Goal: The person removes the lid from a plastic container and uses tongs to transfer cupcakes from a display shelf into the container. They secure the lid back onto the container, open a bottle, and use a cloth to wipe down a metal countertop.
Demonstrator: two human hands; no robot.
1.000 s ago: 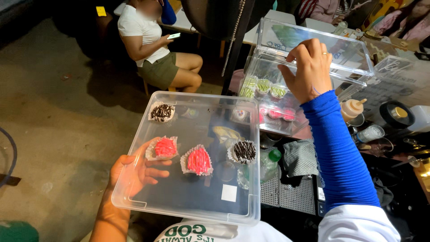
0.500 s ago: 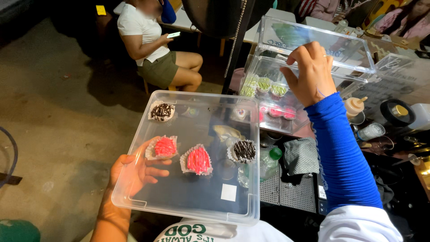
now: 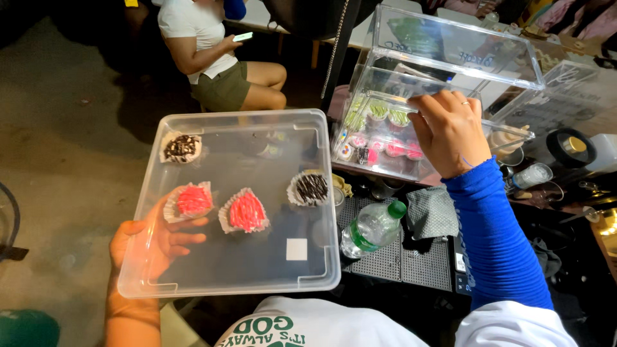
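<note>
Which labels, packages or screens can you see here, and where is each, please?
Sticker: small white square on the clear tray, near its front edge.
Bottle: clear plastic, green cap, lying right of the tray.
Phone: small lit screen, held by the seated person, top left.

Dim concrete floor point(image 3: 58, 128), cluttered table point(image 3: 572, 212)

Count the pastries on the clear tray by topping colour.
Pink-topped pastries: 2
Chocolate-striped pastries: 2
Total: 4, all in white paper cups on the clear tray, which the left hand holds from beneath.
</note>
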